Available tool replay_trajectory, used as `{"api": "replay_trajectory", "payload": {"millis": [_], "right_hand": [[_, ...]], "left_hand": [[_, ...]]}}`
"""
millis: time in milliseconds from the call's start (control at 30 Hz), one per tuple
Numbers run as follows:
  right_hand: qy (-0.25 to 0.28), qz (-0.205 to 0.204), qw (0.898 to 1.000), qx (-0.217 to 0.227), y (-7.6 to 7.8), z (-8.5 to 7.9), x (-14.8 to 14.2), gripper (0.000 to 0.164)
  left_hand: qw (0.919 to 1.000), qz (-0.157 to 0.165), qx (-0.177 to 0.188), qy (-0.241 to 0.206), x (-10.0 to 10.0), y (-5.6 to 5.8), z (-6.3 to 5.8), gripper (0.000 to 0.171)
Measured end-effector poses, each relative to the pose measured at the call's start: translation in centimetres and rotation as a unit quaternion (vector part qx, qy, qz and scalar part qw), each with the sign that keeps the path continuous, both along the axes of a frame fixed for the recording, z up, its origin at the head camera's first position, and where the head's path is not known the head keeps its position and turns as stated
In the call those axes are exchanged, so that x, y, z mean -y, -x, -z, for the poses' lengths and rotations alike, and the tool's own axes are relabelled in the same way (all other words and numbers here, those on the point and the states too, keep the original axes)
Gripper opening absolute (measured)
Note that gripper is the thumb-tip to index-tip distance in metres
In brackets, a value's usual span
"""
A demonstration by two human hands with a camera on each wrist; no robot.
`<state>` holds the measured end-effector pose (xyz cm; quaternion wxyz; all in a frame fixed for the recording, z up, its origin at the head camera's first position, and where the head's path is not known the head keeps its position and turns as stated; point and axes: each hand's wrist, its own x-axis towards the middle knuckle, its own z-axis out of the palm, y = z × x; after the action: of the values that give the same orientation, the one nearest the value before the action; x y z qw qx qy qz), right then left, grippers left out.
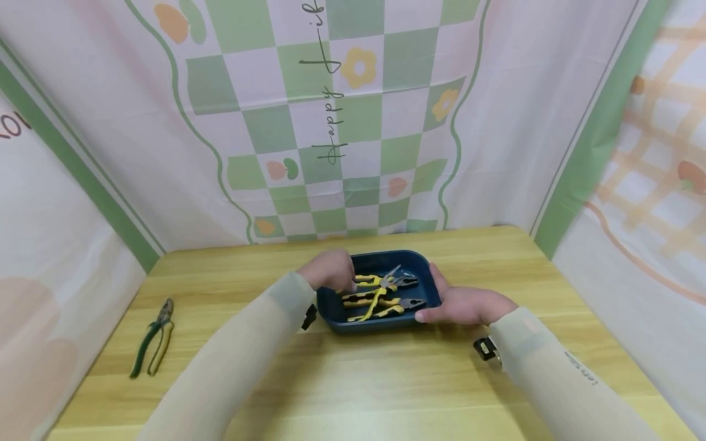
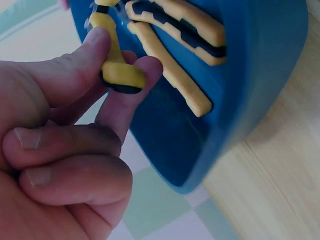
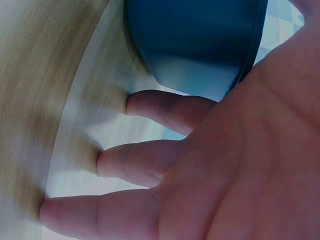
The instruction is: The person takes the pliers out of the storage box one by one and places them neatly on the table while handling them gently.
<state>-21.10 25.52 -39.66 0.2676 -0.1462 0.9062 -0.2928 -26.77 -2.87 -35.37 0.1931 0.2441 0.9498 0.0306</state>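
A dark blue tray (image 1: 364, 328) on the table contains several pliers with yellow-and-black handles. My left hand (image 1: 331, 269) reaches over its left end; thumb and index finger pinch a handle end of one pair of pliers (image 2: 120, 76), while the other fingers curl into the palm. Across the tray lie long-nose pliers (image 1: 378, 300), jaws toward the back, and near the front wall are another pair of pliers (image 1: 410, 303). At the tray's right end is my right hand (image 1: 469, 305), thumb by the front corner. In the right wrist view, three fairly straight fingers (image 3: 135, 162) reach down to the table.
Pliers with one green and one yellowish handle (image 1: 160, 334) lie at the left of the wooden table (image 1: 353, 386). A patterned curtain (image 1: 353, 122) hangs behind the table, with more cloth along both sides.
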Motion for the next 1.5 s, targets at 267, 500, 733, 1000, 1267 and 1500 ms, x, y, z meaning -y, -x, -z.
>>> {"api": "replay_trajectory", "payload": {"millis": [267,500,733,1000,1267,1500], "right_hand": [[-0.006,0.003,1.0,-0.001,-0.1,0.1,0.0,0.126],[-0.006,0.001,1.0,0.0,-0.1,0.1,0.0,0.125],[-0.003,0.0,1.0,-0.002,0.0,0.1,0.0,0.125],[-0.007,-0.003,1.0,-0.002,0.0,0.0,-0.2,0.125],[-0.007,-0.004,1.0,-0.003,0.1,0.0,-0.1,0.124],[-0.004,0.0,1.0,0.004,0.0,0.1,0.0,0.125]], "left_hand": [[0.9908,-0.052,0.042,-0.118,1.9,0.5,-0.1,0.028],[0.9758,-0.089,0.07,-0.187,3.0,0.6,0.0,0.026],[0.9527,-0.133,0.102,-0.253,4.1,0.3,0.2,0.022],[0.9106,-0.206,0.138,-0.331,4.3,0.2,0.1,0.019],[0.8369,-0.242,0.177,-0.458,4.1,0.5,0.9,0.028],[0.7738,-0.284,0.185,-0.535,4.6,0.5,1.1,0.029]]}}
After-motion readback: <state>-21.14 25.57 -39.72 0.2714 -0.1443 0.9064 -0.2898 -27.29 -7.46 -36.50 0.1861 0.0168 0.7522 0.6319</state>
